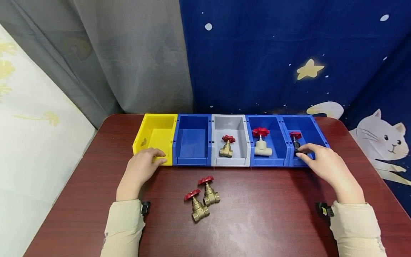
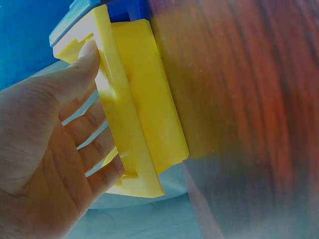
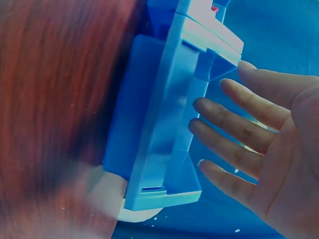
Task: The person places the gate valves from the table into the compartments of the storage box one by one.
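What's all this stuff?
table: 1, red-brown, underneath
bins: 5, yellow, blue, grey, blue, blue, left to right
brass valves: 3, brass, two on table, one in third bin
cream valve: 1, cream, fourth bin
black valve: 1, black, fifth bin
wheels: 5, red, on valves
curtains: 2, grey, blue, behind
white sheet: 1, white, left
wrist devices: 2, black, by sleeves
sleeves: 2, beige, bottom
left hand: 1, bare, at yellow bin
right hand: 1, bare, at fifth bin

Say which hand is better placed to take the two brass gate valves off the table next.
Most likely the left hand: it is at the front edge of the yellow bin, nearer both brass gate valves; the right hand is farther off, at the rightmost blue bin.
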A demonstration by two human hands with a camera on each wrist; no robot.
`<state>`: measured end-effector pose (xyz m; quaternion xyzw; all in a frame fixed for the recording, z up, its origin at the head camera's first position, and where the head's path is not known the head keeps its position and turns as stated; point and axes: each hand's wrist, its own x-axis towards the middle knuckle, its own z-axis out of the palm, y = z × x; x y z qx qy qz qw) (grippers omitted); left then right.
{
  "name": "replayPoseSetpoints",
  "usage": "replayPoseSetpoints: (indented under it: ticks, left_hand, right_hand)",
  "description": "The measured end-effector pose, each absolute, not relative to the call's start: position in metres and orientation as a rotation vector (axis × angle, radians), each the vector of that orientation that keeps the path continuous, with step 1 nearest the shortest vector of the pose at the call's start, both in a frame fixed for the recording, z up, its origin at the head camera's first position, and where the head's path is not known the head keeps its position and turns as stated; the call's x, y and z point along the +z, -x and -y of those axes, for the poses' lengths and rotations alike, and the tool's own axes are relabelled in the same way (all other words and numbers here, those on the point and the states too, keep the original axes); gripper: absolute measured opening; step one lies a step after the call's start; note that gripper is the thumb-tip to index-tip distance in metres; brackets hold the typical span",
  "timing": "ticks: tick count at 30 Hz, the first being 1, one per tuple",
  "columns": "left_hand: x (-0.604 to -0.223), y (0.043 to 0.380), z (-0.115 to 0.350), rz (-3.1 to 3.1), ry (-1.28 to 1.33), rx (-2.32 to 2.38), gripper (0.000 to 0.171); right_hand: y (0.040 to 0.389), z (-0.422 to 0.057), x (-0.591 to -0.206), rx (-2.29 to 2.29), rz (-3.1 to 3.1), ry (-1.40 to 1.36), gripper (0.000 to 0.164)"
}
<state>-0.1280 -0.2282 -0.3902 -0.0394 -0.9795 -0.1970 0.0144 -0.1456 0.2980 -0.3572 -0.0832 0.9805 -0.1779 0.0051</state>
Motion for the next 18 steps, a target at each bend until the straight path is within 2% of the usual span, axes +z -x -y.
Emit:
replayPoseSetpoints:
  ticks: [18]
  left_hand:
    - [-0.390, 0.127, 0.229, 3.042, 0.118, -0.619, 0.022]
  right_hand:
    - [0.152, -0.308, -0.372, -0.510, -2.988, 0.259, 0.033]
